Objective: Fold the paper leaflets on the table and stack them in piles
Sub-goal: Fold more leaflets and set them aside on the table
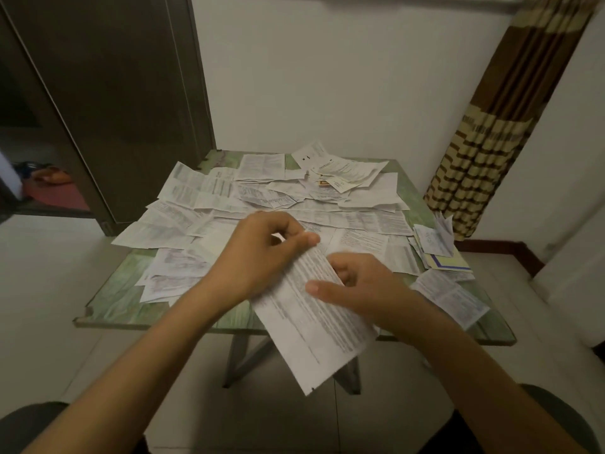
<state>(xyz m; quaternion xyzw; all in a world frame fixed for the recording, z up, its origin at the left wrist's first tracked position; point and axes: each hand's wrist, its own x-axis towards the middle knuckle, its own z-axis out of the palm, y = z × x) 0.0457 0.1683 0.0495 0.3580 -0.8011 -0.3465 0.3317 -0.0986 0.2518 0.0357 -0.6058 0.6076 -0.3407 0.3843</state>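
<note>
One leaflet is held over the near edge of the table, its top pinched by the left hand and its side gripped by the right hand; more leaflets are spread behind.

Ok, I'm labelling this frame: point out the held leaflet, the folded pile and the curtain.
held leaflet [314, 326], head view, printed middle of the sheet.
folded pile [433, 240], head view, its top sheet.
curtain [474, 165], head view, checked lower part.
</note>
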